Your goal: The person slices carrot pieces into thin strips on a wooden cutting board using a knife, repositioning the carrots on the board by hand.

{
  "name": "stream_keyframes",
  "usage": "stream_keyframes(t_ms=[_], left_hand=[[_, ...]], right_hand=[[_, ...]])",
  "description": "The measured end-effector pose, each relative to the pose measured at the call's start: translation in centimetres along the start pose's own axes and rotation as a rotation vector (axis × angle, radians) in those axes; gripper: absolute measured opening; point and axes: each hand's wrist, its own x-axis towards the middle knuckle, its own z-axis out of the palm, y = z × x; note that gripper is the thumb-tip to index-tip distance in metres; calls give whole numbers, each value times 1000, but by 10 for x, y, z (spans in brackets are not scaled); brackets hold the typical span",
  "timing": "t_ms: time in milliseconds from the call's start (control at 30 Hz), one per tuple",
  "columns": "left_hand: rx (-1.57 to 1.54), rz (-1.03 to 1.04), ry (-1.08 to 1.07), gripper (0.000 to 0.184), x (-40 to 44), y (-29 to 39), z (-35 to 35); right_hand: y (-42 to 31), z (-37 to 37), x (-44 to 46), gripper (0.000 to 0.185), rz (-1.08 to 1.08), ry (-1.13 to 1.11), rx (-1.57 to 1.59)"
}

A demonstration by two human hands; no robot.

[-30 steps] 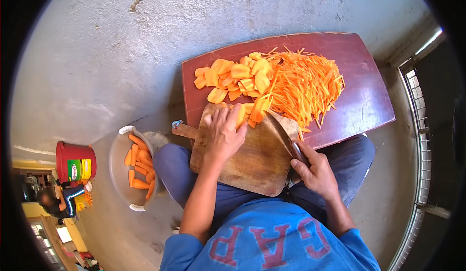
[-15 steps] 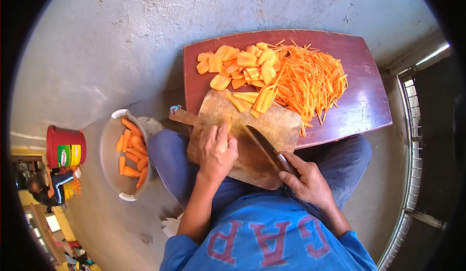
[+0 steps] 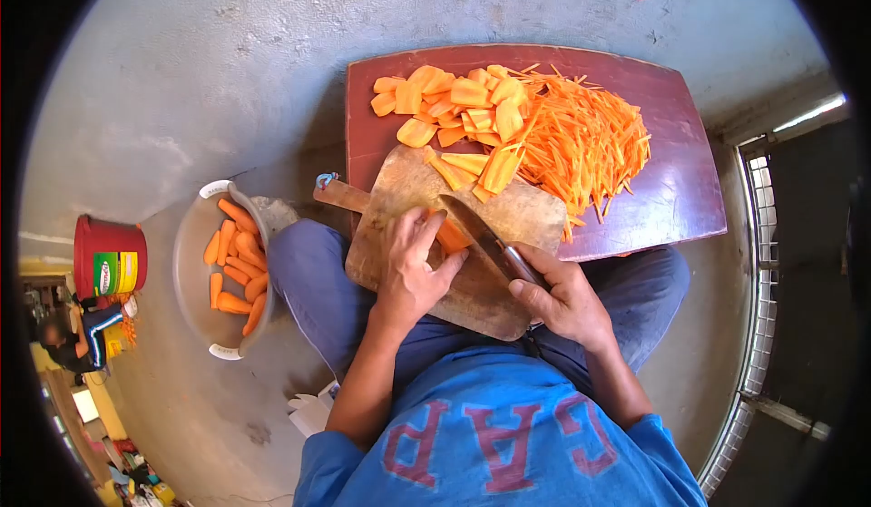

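My left hand (image 3: 413,266) presses a carrot piece (image 3: 451,234) against the wooden cutting board (image 3: 481,296), its fingers closed on the piece's left side. My right hand (image 3: 561,295) grips the dark handle of a knife (image 3: 476,227), whose blade lies close along the right side of that piece. Several carrot slices (image 3: 499,169) lie at the board's far edge. Beyond them, on the dark red table (image 3: 676,157), are a heap of thick carrot slices (image 3: 470,94) and, to its right, a large pile of thin carrot strips (image 3: 590,144).
A grey tub (image 3: 193,280) with several whole carrots (image 3: 238,266) stands on the floor at the left. Beyond it are a red bucket (image 3: 109,257) and a seated person (image 3: 68,344). A blue-grey wall rises behind the table; a metal grille (image 3: 760,325) runs down the right.
My left hand left the slices at the board's far edge, came nearer me, and now holds a carrot piece at the board's middle. The knife swung left to that piece. The view shifted slightly.
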Motion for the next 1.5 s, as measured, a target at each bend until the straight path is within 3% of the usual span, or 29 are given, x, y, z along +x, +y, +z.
stream_keyframes(t_ms=[233, 267, 467, 567, 600, 733, 767, 933, 1167, 1500], left_hand=[[-19, -15, -38, 71, 14, -2, -3], [-84, -32, -43, 78, 13, -10, 1], [-165, -123, 79, 73, 8, -1, -39], [-173, -127, 80, 73, 4, 3, -47], [-138, -111, 77, 73, 3, 5, -47], [-145, -83, 16, 70, -10, 18, -44], [-215, -80, -3, 70, -14, 20, -37], [-189, -25, -68, 64, -17, 19, 1], [-65, 81, -57, 55, -22, 5, 9], [40, 103, -89, 56, -19, 9, 10]], right_hand=[[-27, -15, -20, 52, 225, 8, -6], [-35, -21, -27, 52, 259, -10, -22], [-41, -46, -42, 53, 287, -207, 6], [-28, -23, -27, 57, 62, -268, -50], [-27, -15, -24, 56, 125, -249, -51], [-17, -4, -7, 51, 35, -101, -85], [5, -3, 1, 51, -173, -18, -150], [-29, -23, 19, 50, 350, -4, 29], [-37, -15, -20, 53, 65, -56, -130], [-33, -17, 4, 50, 41, -89, -290]])
